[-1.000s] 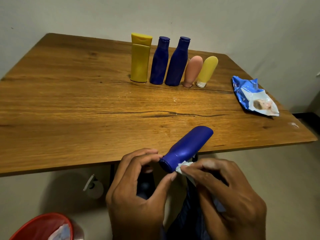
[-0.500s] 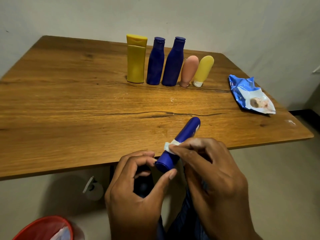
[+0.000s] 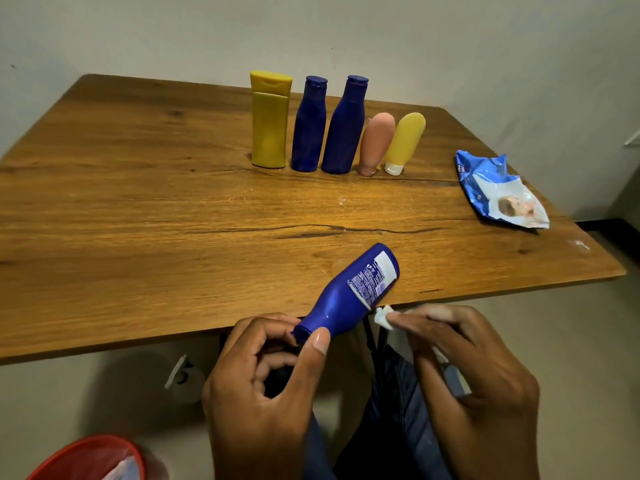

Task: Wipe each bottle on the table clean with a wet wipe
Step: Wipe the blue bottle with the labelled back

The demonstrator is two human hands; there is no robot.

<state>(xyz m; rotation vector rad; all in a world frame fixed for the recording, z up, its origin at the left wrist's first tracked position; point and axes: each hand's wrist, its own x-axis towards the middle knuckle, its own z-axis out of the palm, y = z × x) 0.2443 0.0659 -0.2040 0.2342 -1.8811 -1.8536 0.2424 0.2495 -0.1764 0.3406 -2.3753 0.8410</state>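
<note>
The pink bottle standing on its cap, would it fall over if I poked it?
Probably, yes. The pink bottle stands upside down on a small cap, much narrower than its body, and it already leans a little, so a poke would likely tip it. It stands close beside the small yellow bottle, so that might fall too. Its rounded body may then roll on the table.

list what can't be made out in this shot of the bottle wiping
- Cap end of the held blue bottle: head view, covered by the left hand.
- Label text on that bottle: too small and blurred.
- Most of the wet wipe: bunched inside the right hand, only a tip shows.
- Red bin: cut off by the bottom edge.
- Wipes packet print: too small to read.
</note>
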